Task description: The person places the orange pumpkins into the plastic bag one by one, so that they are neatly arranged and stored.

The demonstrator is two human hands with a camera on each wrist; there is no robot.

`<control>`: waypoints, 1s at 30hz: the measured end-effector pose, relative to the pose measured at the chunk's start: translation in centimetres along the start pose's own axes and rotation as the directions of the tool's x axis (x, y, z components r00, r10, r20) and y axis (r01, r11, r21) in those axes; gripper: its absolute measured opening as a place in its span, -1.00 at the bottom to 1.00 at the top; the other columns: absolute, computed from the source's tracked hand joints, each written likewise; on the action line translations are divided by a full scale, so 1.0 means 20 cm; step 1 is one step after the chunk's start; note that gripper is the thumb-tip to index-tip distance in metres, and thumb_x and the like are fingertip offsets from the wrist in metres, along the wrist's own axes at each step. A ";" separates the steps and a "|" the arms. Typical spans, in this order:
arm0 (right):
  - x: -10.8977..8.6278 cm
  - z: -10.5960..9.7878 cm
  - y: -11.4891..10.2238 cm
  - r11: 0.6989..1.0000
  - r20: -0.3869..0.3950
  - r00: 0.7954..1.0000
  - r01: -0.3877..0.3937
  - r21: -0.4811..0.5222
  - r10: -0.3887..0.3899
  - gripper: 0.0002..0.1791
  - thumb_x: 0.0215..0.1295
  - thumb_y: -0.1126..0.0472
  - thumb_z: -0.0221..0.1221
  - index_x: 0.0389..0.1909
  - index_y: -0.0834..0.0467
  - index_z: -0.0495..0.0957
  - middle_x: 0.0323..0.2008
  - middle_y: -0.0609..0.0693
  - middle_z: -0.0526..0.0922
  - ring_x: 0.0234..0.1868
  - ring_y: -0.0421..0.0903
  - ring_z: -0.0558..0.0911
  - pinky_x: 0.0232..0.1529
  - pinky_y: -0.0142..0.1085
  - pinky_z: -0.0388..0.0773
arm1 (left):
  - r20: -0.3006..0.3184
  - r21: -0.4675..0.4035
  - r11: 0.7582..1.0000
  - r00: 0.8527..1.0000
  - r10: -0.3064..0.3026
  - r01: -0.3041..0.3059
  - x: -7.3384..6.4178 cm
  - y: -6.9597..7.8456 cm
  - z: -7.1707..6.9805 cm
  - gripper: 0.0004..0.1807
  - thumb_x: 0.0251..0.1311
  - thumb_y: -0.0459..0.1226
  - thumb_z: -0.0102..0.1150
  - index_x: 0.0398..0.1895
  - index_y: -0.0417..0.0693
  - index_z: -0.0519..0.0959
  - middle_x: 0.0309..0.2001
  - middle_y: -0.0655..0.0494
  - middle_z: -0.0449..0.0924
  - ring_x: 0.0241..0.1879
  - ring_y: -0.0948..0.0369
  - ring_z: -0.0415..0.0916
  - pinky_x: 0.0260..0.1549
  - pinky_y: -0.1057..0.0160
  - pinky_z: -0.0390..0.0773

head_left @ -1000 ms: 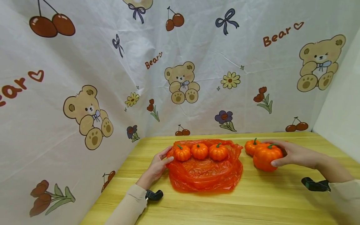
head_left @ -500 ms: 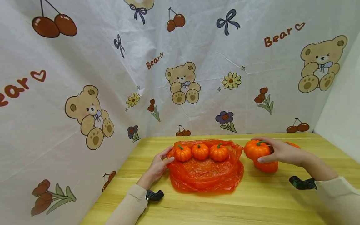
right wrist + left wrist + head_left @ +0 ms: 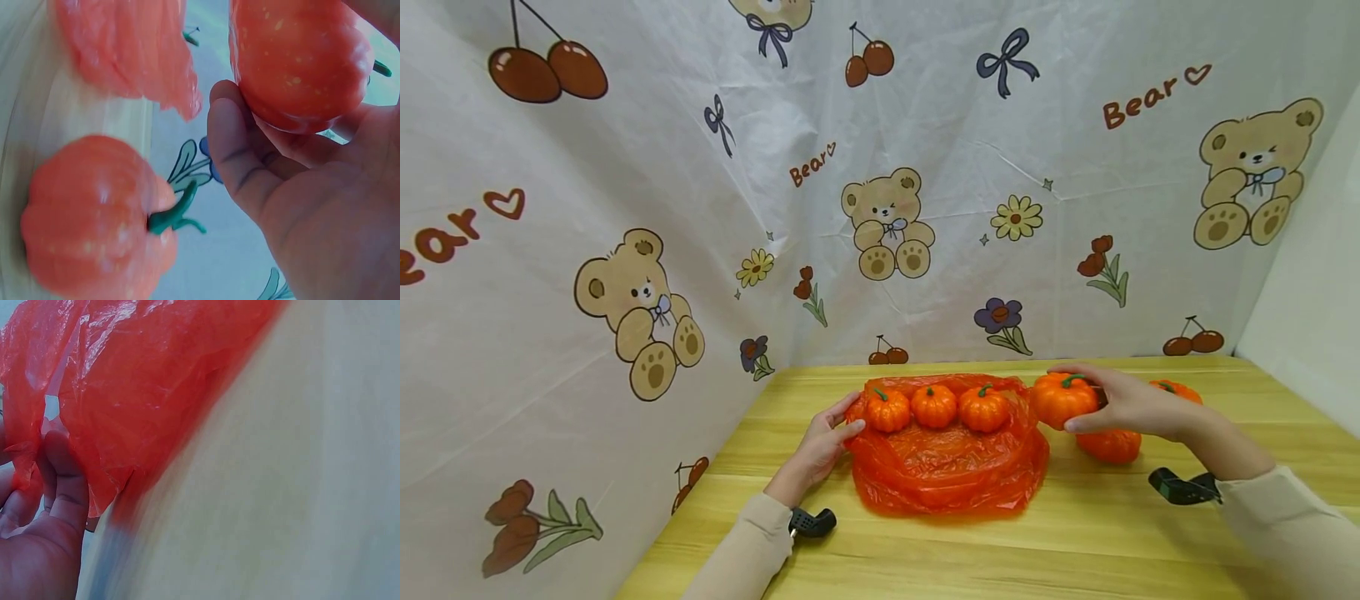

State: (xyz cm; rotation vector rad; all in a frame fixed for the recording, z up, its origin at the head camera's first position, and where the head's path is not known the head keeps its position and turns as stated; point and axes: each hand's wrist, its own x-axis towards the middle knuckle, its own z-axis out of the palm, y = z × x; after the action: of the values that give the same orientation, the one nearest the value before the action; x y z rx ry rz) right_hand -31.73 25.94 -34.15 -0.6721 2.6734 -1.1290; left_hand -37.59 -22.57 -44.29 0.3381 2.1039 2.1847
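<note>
A crumpled red plastic bag (image 3: 951,467) lies on the table with its mouth spread. In a row at its back sit three small orange pumpkins with green stems: a left pumpkin (image 3: 888,411), a middle pumpkin (image 3: 934,406) and a right pumpkin (image 3: 984,408). My left hand (image 3: 822,442) pinches the bag's left edge, and the left wrist view shows red film (image 3: 25,453) between its fingers. At the bag's right edge, my right hand (image 3: 1131,406) holds another pumpkin (image 3: 1062,402) between thumb and fingers. Its fingertips (image 3: 226,119) curl round it in the right wrist view.
Below the right hand, a front pumpkin (image 3: 1108,447) stands on the wooden table (image 3: 970,554). Farther right, another pumpkin (image 3: 1180,390) is partly hidden by that hand. A bear-print sheet (image 3: 887,317) hangs behind and to the left; a white wall (image 3: 1307,317) borders the right.
My right hand has moved left, bringing the pumpkin from over the front pumpkin to the bag's right edge. More of the far-right pumpkin shows. My left hand and the bag have stayed put.
</note>
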 end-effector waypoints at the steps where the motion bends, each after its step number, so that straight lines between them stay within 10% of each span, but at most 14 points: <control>1: 0.01 0.01 -0.01 1.000 -0.004 1.000 0.001 -0.003 -0.001 -0.05 0.26 -0.01 0.40 0.57 0.05 0.13 0.27 0.23 0.48 0.11 0.07 0.55 -0.03 -0.15 0.59 | 0.001 0.001 1.000 1.000 0.000 0.000 0.00 0.00 0.00 -0.25 0.40 -0.40 0.22 0.61 -0.05 0.21 0.59 -0.22 0.13 0.40 -0.06 0.39 0.02 0.30 0.71; 30: 0.27 0.08 -0.20 0.998 0.093 0.994 0.045 0.050 -0.050 -0.03 0.22 -0.04 0.45 0.57 0.06 0.17 0.25 0.13 0.55 0.12 0.01 0.60 0.11 -0.20 0.62 | -0.008 0.001 1.000 1.000 -0.013 0.013 0.00 0.01 0.01 -0.23 0.40 -0.43 0.19 0.63 -0.06 0.16 0.61 -0.17 0.10 0.46 -0.10 0.32 0.02 0.30 0.71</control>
State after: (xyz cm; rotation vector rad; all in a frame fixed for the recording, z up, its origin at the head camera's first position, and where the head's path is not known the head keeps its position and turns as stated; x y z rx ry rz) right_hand -34.63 19.91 -32.30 -0.7644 2.5566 -1.1397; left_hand -37.48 -22.42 -44.04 0.3153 2.1057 2.1819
